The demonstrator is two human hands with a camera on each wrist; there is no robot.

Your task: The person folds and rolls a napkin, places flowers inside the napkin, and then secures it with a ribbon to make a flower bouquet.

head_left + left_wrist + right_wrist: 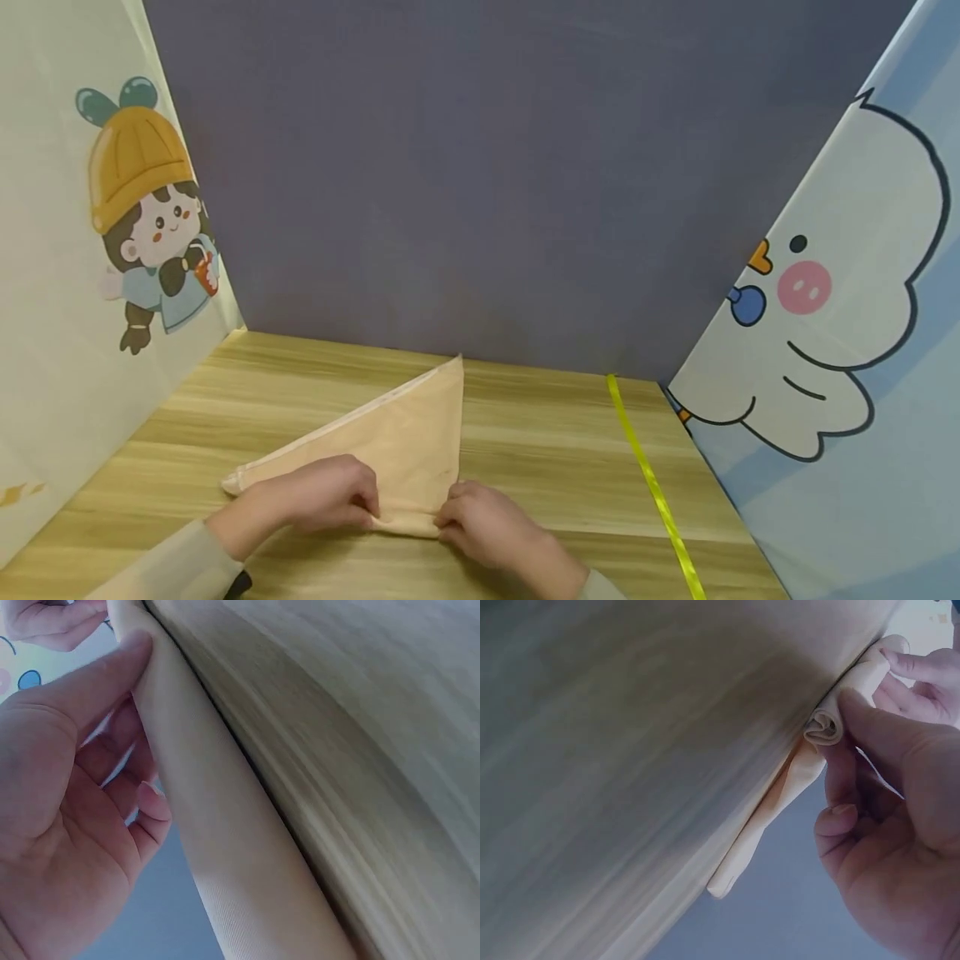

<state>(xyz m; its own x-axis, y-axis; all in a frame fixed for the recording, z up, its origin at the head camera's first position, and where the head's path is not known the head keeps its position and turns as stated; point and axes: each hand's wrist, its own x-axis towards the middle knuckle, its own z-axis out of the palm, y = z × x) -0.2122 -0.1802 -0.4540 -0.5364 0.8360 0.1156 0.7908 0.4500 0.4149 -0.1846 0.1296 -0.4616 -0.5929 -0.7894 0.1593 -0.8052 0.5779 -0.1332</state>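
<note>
Cloth (420,442) spreads ahead of left hand (332,492) and right hand (491,525); both pinch its rolled near edge. Coiled end (823,729) shows in right wrist view only.

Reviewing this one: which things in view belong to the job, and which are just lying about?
In the job:
- cloth, near edge rolled
- left hand, pinching the roll
- right hand, pinching the roll's end

Just about:
- yellow strip, on the table
- wall cartoons, both sides
</note>
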